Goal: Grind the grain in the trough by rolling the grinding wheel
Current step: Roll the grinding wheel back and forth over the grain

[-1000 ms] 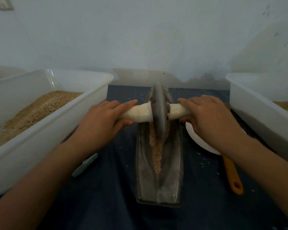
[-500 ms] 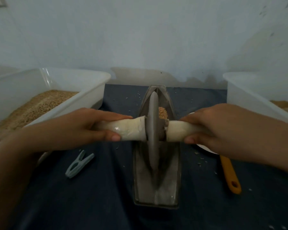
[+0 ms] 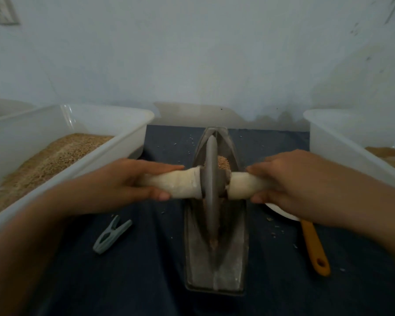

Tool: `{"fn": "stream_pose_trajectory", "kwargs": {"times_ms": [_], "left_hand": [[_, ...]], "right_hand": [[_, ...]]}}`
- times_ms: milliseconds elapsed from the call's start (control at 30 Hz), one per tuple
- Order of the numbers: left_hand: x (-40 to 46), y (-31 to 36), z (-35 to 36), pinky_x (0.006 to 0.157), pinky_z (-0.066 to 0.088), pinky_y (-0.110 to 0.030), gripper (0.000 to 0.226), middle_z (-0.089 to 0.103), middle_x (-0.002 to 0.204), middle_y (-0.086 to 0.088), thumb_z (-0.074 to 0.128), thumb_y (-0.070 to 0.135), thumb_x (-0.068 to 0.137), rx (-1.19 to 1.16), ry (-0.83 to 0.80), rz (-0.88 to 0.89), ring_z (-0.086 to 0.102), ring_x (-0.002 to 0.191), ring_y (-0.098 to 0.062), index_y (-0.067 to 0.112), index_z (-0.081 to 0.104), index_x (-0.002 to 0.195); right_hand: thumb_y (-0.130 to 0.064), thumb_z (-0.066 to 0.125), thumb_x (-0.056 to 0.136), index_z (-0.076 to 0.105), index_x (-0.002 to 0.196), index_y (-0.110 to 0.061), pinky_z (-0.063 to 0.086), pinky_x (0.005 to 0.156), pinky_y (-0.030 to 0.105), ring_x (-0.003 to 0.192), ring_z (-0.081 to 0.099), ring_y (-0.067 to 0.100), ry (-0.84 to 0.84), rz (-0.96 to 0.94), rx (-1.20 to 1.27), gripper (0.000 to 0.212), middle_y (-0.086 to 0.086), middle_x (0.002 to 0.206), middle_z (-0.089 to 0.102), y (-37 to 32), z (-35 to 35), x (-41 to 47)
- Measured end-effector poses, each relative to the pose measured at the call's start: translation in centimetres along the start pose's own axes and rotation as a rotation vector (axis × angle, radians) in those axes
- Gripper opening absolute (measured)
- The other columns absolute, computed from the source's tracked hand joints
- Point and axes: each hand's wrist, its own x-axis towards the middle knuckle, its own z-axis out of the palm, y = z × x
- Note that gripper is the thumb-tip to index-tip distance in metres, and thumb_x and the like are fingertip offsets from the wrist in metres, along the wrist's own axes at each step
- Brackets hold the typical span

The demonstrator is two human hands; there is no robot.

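A grey boat-shaped metal trough (image 3: 216,265) lies lengthwise on the dark blue cloth in the middle. The grey grinding wheel (image 3: 211,179) stands upright in its groove, near the trough's middle. A pale wooden axle runs through the wheel. My left hand (image 3: 123,181) grips the axle's left handle (image 3: 180,184), thumb underneath. My right hand (image 3: 285,181) grips the right handle (image 3: 242,185). A small heap of brown grain (image 3: 222,161) shows in the groove just behind the wheel.
A white plastic tub (image 3: 114,153) holding grain stands at the left, another white tub (image 3: 342,147) at the right. A grey-green clothes peg (image 3: 112,234) lies left of the trough. An orange handle (image 3: 314,249) and a white dish edge (image 3: 281,213) lie under my right forearm. Loose grains dot the cloth.
Both hands have pulled the wheel from the trough's far end toward me, to about the middle. The grain that lay in front of the wheel now shows behind it.
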Motion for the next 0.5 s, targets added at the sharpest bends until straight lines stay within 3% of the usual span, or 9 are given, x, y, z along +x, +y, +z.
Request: {"fn": "stream_pose_trajectory", "kwargs": {"times_ms": [67,167,267,367,433,500], "left_hand": [[-0.8,0.3,-0.9,0.096,0.048,-0.035,0.053,0.064,0.117,0.019,0.058,0.065,0.073,-0.075,-0.142,0.017,0.060,0.108,-0.005,0.064,0.043,0.123],[-1.1,0.5,-1.0,0.096,0.048,-0.037,0.055,0.064,0.117,0.019,0.057,0.068,0.068,-0.079,-0.156,0.027,0.061,0.108,-0.009,0.066,0.042,0.121],[0.0,0.2,0.4,0.094,0.045,-0.029,0.049,0.064,0.112,0.021,0.057,0.066,0.077,0.033,0.071,0.000,0.059,0.105,-0.002,0.065,0.041,0.123],[1.7,-0.2,2.3,0.086,0.041,-0.030,0.054,0.057,0.106,0.009,0.052,0.046,0.085,0.298,0.326,-0.004,0.054,0.101,-0.013,0.046,0.033,0.136],[2.4,-0.4,3.0,0.083,0.041,-0.034,0.057,0.058,0.104,0.000,0.054,0.038,0.088,0.433,0.412,0.032,0.053,0.095,-0.019,0.035,0.032,0.141],[2.4,-0.4,2.8,0.078,0.039,-0.030,0.058,0.059,0.100,0.001,0.055,0.039,0.087,0.418,0.407,0.053,0.053,0.092,-0.017,0.037,0.033,0.140]], "right_hand": [[-0.058,0.048,0.084,0.051,0.112,-0.040,0.041,0.069,0.023,0.082,0.054,0.004,-0.069,-0.034,0.092,0.034,-0.012,0.091,0.059,-0.4,-1.3,-1.3],[-0.061,0.045,0.082,0.050,0.113,-0.043,0.043,0.068,0.023,0.078,0.054,0.003,-0.055,-0.029,0.136,0.037,-0.013,0.088,0.059,-0.4,-1.5,-1.6],[-0.050,0.050,0.088,0.051,0.121,-0.040,0.045,0.081,0.031,0.095,0.057,0.012,0.058,0.043,0.088,0.035,-0.010,0.106,0.062,0.2,0.5,0.3],[-0.040,0.051,0.092,0.044,0.134,-0.032,0.033,0.093,0.030,0.109,0.051,0.016,0.227,0.117,-0.005,0.043,-0.006,0.121,0.058,1.0,3.0,2.3],[-0.037,0.051,0.092,0.039,0.140,-0.027,0.025,0.098,0.027,0.117,0.046,0.017,0.290,0.157,-0.027,0.050,-0.005,0.130,0.054,1.2,4.1,2.7],[-0.038,0.051,0.093,0.038,0.140,-0.027,0.024,0.098,0.026,0.117,0.046,0.016,0.284,0.143,-0.039,0.051,-0.006,0.130,0.054,1.3,4.2,2.5]]}}
